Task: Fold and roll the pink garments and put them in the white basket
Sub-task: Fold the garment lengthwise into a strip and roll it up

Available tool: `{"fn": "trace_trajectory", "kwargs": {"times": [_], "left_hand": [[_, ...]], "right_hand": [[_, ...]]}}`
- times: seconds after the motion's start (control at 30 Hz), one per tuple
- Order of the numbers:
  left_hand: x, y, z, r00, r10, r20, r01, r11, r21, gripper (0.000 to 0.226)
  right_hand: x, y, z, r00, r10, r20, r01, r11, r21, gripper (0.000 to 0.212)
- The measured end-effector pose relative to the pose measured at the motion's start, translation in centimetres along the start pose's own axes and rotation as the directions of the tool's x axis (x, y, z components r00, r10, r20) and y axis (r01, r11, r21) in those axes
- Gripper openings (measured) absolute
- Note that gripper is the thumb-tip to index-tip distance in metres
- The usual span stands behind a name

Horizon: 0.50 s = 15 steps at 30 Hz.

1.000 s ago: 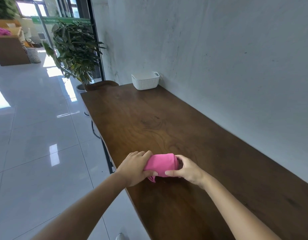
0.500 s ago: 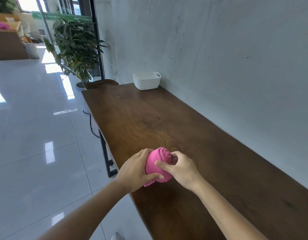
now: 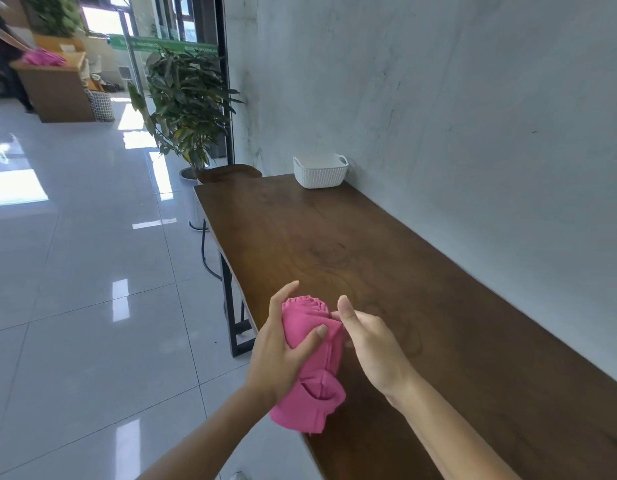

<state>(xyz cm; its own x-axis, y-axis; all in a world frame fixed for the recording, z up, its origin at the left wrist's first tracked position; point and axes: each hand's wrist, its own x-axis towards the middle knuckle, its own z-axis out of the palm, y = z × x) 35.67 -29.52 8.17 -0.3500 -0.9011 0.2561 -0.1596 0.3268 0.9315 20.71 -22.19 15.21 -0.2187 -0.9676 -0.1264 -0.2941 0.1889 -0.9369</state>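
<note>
1. Left hand (image 3: pixel 281 346) is gripping the rolled pink garment (image 3: pixel 300 322): thumb pressing across the front, fingers wrapping round the far side.
2. Roll is standing roughly upright in the grip, its spiral end facing up and its looser lower end hanging down below the left palm.
3. Right hand (image 3: pixel 371 342) is touching the roll's right side with its fingers curling in on the outer flap and its thumb sticking up. The fingertips are hidden by the fabric.
4. Garment is being held above the tabletop's (image 3: pixel 386 258) left edge, toward the near end, with the lower end hanging out past that edge over the tiled floor (image 3: pixel 75 271).
5. White basket (image 3: pixel 320 172) is sitting at the tabletop's far right corner, against the wall (image 3: pixel 473 116), well apart from both hands.
6. Potted plant (image 3: pixel 186 102) is standing on the floor beyond the table's far end.
7. In the distance at left, a wooden counter (image 3: pixel 57 91) is carrying more pink fabric (image 3: pixel 43 58), too blurred to make out further.
</note>
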Motion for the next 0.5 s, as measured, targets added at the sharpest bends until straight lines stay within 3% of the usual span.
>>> {"fn": "trace_trajectory", "kwargs": {"times": [0.2, 0.33, 0.5], "left_hand": [[0.3, -0.4, -0.8, 0.994, -0.079, -0.071, 0.072, 0.993, -0.095, 0.049], [0.6, -0.2, -1.3, 0.991, -0.070, -0.112, 0.062, 0.995, -0.074, 0.038], [0.8, -0.1, -1.4, 0.986, -0.064, -0.152, 0.060, 0.998, -0.032, 0.041]], "right_hand": [[-0.9, 2.0, 1.6, 0.998, 0.011, 0.058, -0.020, 0.988, 0.155, 0.032], [-1.4, 3.9, 2.7, 0.999, 0.046, 0.026, -0.048, 0.995, 0.082, 0.034], [-2.3, 4.9, 3.2, 0.999, 0.031, -0.042, -0.032, 0.999, -0.003, 0.027]]}}
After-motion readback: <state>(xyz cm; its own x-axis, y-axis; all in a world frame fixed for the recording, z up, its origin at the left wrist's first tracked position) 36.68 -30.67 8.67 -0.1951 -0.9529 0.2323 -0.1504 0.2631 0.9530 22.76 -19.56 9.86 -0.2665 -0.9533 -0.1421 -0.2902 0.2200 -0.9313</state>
